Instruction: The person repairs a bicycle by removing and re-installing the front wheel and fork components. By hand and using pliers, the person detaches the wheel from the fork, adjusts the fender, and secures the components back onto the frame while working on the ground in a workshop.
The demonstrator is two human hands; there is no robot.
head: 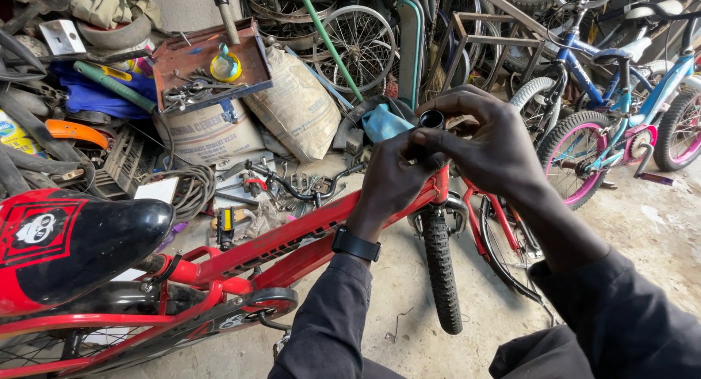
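Head tube (431,119) of the red bike frame (292,240): open black end faces up, just above the front tyre (442,269). Left hand (394,178) wraps the tube below its rim, steadying it. Right hand (485,142) arches over the rim, fingertips pinched narrow at the opening. Saddle (66,244) lies far left of the tube.

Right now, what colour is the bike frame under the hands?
Red, with a black seat; the frame shows best in the head view.
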